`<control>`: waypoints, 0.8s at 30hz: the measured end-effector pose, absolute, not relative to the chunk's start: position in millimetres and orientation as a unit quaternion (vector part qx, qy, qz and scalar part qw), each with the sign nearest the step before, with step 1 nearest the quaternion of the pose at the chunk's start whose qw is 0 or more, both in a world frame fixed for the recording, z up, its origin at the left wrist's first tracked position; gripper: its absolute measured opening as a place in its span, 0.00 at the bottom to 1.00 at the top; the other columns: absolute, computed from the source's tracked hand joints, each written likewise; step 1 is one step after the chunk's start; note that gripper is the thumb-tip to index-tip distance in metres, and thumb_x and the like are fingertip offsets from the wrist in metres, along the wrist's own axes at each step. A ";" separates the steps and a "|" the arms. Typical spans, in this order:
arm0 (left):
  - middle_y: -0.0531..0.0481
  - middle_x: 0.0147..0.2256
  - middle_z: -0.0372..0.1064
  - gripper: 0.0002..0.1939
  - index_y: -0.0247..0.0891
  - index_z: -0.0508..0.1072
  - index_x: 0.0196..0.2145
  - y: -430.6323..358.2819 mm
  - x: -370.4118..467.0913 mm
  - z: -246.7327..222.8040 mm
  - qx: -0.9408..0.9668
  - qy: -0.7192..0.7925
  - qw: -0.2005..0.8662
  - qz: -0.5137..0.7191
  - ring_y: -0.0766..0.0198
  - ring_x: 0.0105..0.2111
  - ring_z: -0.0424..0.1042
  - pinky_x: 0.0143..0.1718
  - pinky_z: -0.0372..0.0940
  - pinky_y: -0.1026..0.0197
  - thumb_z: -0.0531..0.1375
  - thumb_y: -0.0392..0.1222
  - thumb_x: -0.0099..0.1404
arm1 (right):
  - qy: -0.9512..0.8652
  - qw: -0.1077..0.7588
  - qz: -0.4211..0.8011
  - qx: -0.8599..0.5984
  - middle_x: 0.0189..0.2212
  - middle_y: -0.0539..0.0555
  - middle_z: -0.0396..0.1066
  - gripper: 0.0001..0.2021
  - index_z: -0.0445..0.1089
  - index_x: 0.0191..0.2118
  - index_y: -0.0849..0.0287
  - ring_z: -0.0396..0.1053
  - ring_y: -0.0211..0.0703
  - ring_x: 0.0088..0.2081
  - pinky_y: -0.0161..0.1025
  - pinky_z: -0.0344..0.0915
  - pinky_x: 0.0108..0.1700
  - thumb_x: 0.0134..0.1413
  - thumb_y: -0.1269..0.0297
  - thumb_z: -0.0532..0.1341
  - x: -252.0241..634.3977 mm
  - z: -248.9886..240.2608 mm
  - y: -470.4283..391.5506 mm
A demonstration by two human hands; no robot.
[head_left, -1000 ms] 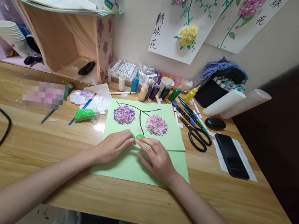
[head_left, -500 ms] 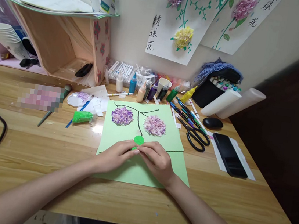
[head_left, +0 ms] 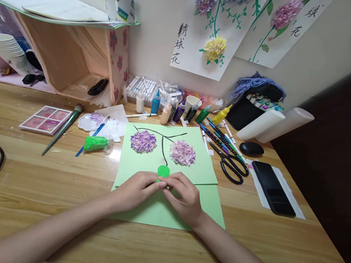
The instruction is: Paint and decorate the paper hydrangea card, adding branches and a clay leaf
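A bright green round piece (head_left: 163,171), perhaps modelling clay, lies over the lower part of a light green sheet (head_left: 205,166). My left hand (head_left: 137,189) is closed, its thumb and fingertips pinching the near edge of this piece. From the other side my right hand (head_left: 184,198) meets it, fingers bent and tips pressed on the same edge. Both hands hide part of the piece. Above it on the sheet are a black branching line (head_left: 164,149), a purple crinkled flower (head_left: 143,142) and a pinkish one (head_left: 182,152). Another green sheet (head_left: 207,205) shows underneath.
Left lie a bright green packet (head_left: 95,143), a blue brush (head_left: 101,126), a large brush (head_left: 64,129) and a pink-patterned box (head_left: 45,119). Paint bottles (head_left: 178,112) line the back. Scissors (head_left: 232,168), a mouse (head_left: 251,148) and a phone (head_left: 272,188) are at right.
The whole scene sits slightly lower in view, as the camera tilts a little. Both hands keep their pinch on the green round piece, with little visible movement.
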State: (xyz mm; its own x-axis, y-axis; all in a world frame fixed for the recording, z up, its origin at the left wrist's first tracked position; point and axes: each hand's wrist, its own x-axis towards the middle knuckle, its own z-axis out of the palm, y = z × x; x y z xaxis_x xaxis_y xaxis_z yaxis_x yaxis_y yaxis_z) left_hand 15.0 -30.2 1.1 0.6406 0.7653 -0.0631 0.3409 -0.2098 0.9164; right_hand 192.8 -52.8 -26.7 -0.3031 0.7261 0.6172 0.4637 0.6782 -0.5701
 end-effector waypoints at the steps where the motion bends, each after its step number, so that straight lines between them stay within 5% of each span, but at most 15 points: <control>1: 0.52 0.30 0.70 0.19 0.37 0.71 0.29 -29.7 14.6 1.5 0.753 0.372 0.504 0.201 0.65 0.31 0.65 0.34 0.58 0.65 0.48 0.48 0.70 | -0.795 0.458 0.142 -0.371 0.30 0.54 0.71 0.12 0.71 0.45 0.54 0.70 0.40 0.32 0.36 0.70 0.31 0.56 0.72 0.58 192.8 -26.7 -52.8; 7: 0.54 0.23 0.63 0.21 0.36 0.66 0.24 -25.6 9.9 8.2 0.777 0.342 0.506 0.154 0.68 0.25 0.62 0.31 0.57 0.65 0.47 0.49 0.70 | -0.780 0.474 0.177 -0.369 0.30 0.54 0.71 0.11 0.73 0.41 0.55 0.69 0.38 0.29 0.35 0.70 0.29 0.52 0.74 0.60 192.7 -21.4 -55.2; 13: 0.54 0.24 0.63 0.20 0.37 0.70 0.32 -14.6 -4.4 5.4 0.754 0.413 0.466 0.207 0.65 0.28 0.64 0.34 0.60 0.63 0.45 0.50 0.70 | -0.696 0.490 0.250 -0.461 0.32 0.54 0.71 0.06 0.73 0.36 0.56 0.70 0.41 0.33 0.36 0.72 0.30 0.56 0.68 0.58 202.7 -20.6 -47.7; 20: 0.47 0.46 0.67 0.15 0.39 0.67 0.47 -5.8 -14.4 -1.2 0.745 0.473 0.374 0.285 0.59 0.48 0.65 0.51 0.58 0.57 0.47 0.46 0.70 | -0.616 0.490 0.351 -0.508 0.37 0.55 0.73 0.07 0.71 0.41 0.56 0.72 0.43 0.39 0.42 0.74 0.40 0.55 0.65 0.59 211.8 -35.6 -33.8; 24: 0.49 0.40 0.70 0.16 0.41 0.63 0.52 -14.1 -7.3 -0.7 0.759 0.469 0.386 0.236 0.60 0.44 0.68 0.48 0.60 0.57 0.45 0.45 0.71 | -0.649 0.475 0.338 -0.488 0.37 0.54 0.72 0.04 0.73 0.35 0.56 0.72 0.43 0.40 0.40 0.72 0.40 0.55 0.67 0.59 204.5 -30.1 -36.1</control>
